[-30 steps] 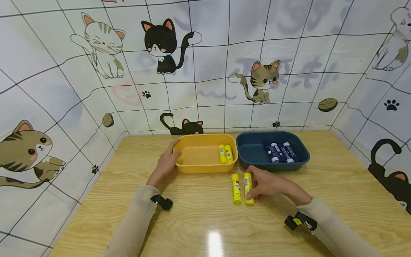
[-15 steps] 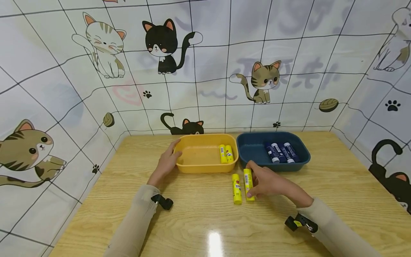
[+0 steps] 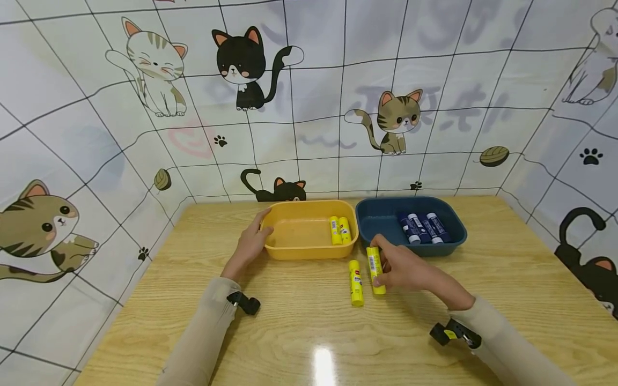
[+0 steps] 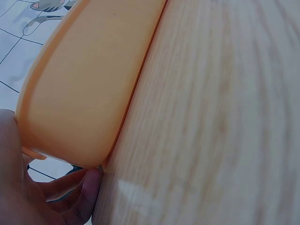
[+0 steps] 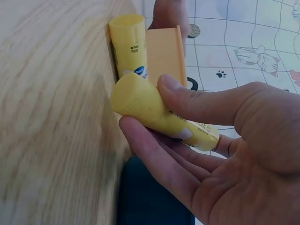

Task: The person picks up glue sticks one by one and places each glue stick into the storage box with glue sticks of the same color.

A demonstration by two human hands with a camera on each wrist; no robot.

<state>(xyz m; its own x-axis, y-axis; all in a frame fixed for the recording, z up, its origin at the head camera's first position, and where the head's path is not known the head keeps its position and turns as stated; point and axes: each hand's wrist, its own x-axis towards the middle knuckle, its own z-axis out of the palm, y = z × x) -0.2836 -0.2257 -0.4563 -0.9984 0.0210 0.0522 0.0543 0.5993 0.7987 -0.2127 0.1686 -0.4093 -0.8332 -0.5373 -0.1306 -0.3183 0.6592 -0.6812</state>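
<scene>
My right hand (image 3: pixel 404 266) pinches a yellow glue stick (image 3: pixel 375 271) between thumb and fingers. In the right wrist view this glue stick (image 5: pixel 150 105) is tilted, one end towards the camera. A second yellow glue stick (image 3: pixel 355 283) lies on the table just left of it. My left hand (image 3: pixel 252 242) holds the left end of the yellow bin (image 3: pixel 309 253), thumb over the rim. In the left wrist view, curled fingers (image 4: pixel 86 194) touch the outside of the bin's end wall. Two yellow glue sticks (image 3: pixel 340 230) lie at the right inside this bin.
A dark blue bin (image 3: pixel 381 217) stands against the yellow bin's right side and holds several dark blue glue sticks (image 3: pixel 424 229). Behind both bins rises a cat-patterned cloth wall (image 3: pixel 318 139), which also encloses the sides. The wooden table (image 3: pixel 289 332) extends in front.
My right hand has raised the yellow glue stick and carried it away from me, towards the bins. The left hand, both bins and the other glue stick stay in place.
</scene>
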